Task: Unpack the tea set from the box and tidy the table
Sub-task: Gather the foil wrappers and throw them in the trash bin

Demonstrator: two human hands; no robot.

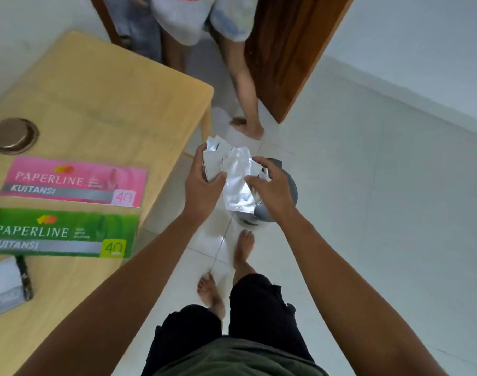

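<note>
The person stood beside a pale wooden table (101,109), both arms stretched forward over a small grey bin (286,191) on the white tiled floor (367,185). The left hand (202,183) had its grip clamped on a bundle of silvery foil wrappers (236,175), thumb across the front. The right hand (272,185) pinched the same bundle from the 3 o'clock side, fingers closed on its edge. The wrappers were held directly above the bin's mouth, probably so they would fall straight in when released; they looked like leftover packaging being cleared away.

On the table, at 9 o'clock from the hands, lay a pink receipt book (74,181) and, just below it, a green receipt book (63,234). A round bronze lid (13,134) sat at the table's far left. No tea set or box could be seen.

At 12 o'clock, another person's bare legs (242,88) stood by a brown wooden door (291,50).
</note>
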